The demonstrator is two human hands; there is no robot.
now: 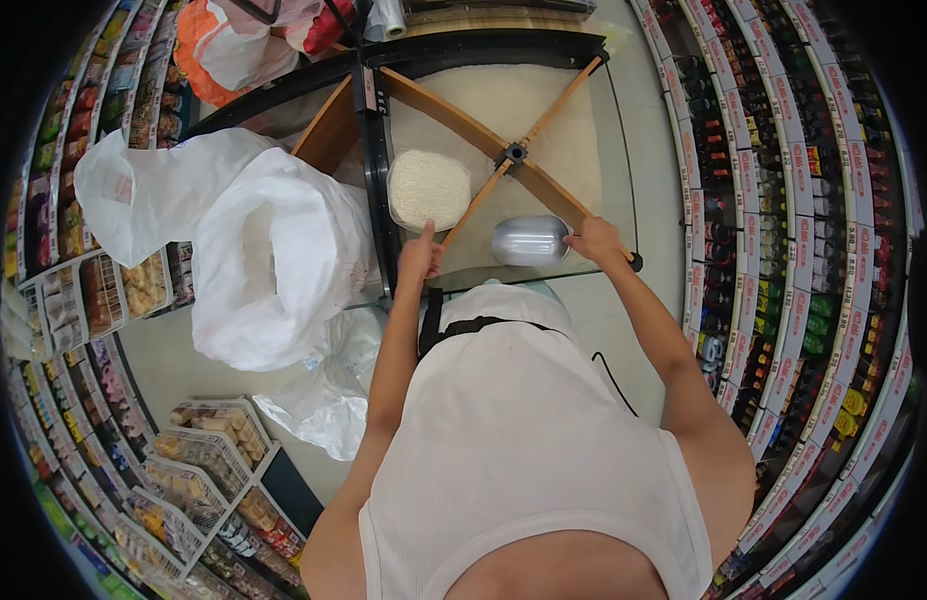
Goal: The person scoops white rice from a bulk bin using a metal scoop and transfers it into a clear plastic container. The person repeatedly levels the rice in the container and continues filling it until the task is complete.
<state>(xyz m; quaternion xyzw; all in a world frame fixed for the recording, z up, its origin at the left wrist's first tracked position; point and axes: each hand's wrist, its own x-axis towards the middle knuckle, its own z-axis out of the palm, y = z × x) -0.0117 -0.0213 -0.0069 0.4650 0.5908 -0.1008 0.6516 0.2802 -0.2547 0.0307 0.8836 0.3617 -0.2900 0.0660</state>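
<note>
A clear plastic bag of white rice [429, 189] is at the left part of a glass-sided bin of rice [557, 105]. My left hand [420, 256] is at the bag's near edge, with the index finger stretched onto it and the other fingers curled; the grip is partly hidden. To the right, my right hand [597, 238] holds the end of a shiny metal scoop [529, 241], above the near part of the bin. From this view I cannot tell what the scoop contains. Crossed wooden slats [448, 109] with a black centre joint [515, 154] span the bin.
A large white woven sack [321, 225], its mouth rolled open, stands left of the bin. Crumpled plastic [328, 405] lies below it. Stocked shelves [790, 225] line the right side. Wire baskets of packaged goods [208, 457] stand at lower left. A plastic roll [392, 21] is beyond the bin.
</note>
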